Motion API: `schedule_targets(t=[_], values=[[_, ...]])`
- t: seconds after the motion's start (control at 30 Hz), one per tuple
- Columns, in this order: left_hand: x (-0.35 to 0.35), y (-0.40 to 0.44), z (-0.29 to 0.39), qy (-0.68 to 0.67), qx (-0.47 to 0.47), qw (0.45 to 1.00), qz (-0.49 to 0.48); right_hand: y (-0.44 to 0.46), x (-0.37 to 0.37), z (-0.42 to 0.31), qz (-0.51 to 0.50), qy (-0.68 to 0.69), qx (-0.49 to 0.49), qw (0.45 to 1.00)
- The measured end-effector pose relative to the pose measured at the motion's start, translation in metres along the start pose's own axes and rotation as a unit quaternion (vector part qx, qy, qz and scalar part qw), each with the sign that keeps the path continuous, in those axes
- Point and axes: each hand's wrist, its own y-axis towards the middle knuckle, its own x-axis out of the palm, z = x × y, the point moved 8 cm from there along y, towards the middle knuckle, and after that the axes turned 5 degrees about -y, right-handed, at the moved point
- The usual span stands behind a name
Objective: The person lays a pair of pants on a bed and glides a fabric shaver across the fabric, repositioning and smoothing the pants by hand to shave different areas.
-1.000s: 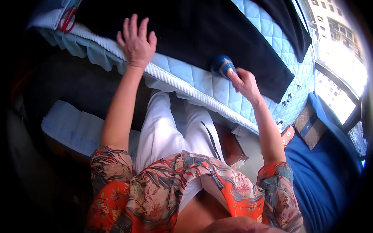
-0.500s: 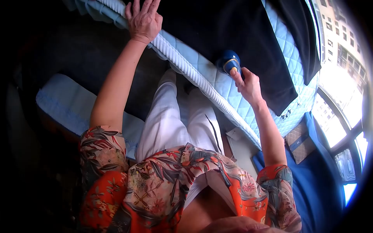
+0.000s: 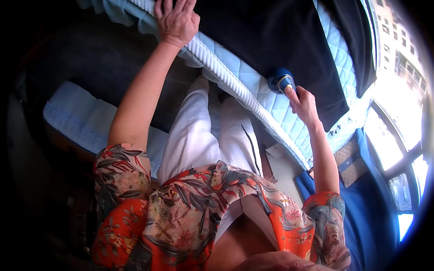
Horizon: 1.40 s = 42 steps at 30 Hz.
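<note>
My right hand [image 3: 305,106] is wrapped round the handle of a dark blue fabric shaver [image 3: 280,80] with a gold ring, thumb on top. Its round head rests at the near edge of a black garment [image 3: 275,36]; the underside of the head is hidden. That garment lies over a light blue quilted bed cover [image 3: 273,107]. At the upper left, my left hand [image 3: 177,22] lies flat with fingers apart, across the white ribbed trim [image 3: 235,88] of the cover and the garment's edge. Its fingertips are partly cut off by the frame.
Below the bed edge stands a bench with a pale blue cover [image 3: 83,115]. On the right, a blue curtain [image 3: 366,207] hangs by a bright window [image 3: 384,135], near a brown quilted cushion [image 3: 351,169]. My legs [image 3: 192,131] stand close to the bed.
My right hand has moved the fabric shaver a little to the right and slightly down. My left hand has shifted slightly right in view, still lying flat.
</note>
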Motion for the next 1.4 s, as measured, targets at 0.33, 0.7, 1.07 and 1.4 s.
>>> schedule_targets(t=[0.33,0.7,1.07,1.4], values=[[0.02,-0.008,-0.008,-0.021,-0.001,1.0,0.022,0.082,-0.048,-0.115,0.125,0.084,-0.114,0.982],[0.02,-0.007,-0.011,-0.008,-0.002,1.0,0.0,0.041,-0.002,-0.117,0.053,-0.047,-0.133,0.989],[0.013,-0.004,-0.009,-0.012,-0.006,1.0,0.021,0.086,-0.07,-0.108,0.2,0.12,-0.118,0.965],[0.009,-0.002,-0.007,-0.02,-0.011,1.0,0.014,0.107,-0.083,-0.188,0.195,0.125,-0.157,0.96]])
